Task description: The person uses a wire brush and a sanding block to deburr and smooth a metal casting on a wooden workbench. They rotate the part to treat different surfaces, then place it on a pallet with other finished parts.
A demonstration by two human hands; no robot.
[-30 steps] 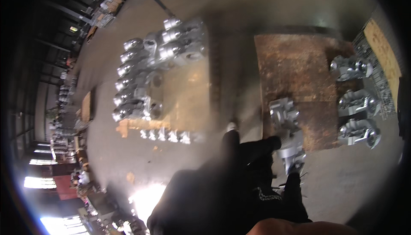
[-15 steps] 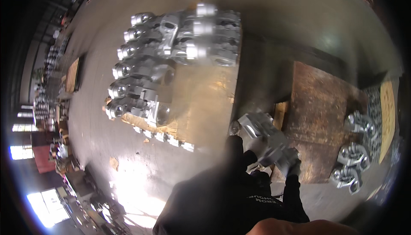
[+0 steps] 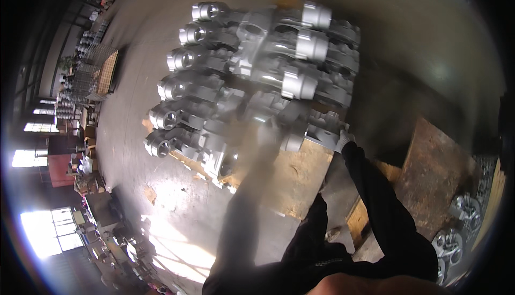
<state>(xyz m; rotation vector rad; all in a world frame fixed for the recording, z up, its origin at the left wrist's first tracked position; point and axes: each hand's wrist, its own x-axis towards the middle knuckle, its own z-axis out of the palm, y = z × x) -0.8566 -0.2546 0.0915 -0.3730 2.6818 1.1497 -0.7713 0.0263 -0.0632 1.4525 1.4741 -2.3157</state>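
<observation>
A silver-grey metal casting (image 3: 322, 128) with rounded ends spans between my hands at the near side of the other castings. My right hand (image 3: 343, 140), in a light glove, is closed on its right end. My left hand (image 3: 264, 134) is at its left end, smeared by motion, and its fingers are hard to make out. Rows of similar castings (image 3: 214, 59) with round bored ends lie on a wooden pallet board (image 3: 303, 179). Several upright cylindrical ends (image 3: 311, 45) stand out among them. Whether the held casting touches the board is unclear.
To the right is a worn brown wooden board (image 3: 429, 158), with more castings (image 3: 448, 244) by its far right side. A wire basket pallet (image 3: 104, 72) stands at the far left. Cluttered benches (image 3: 115, 246) line the lower left, near bright windows.
The casting has moved with both hands from beside the brown board, leftward and forward, over the pallet of castings. My arms now reach out, and the view has shifted.
</observation>
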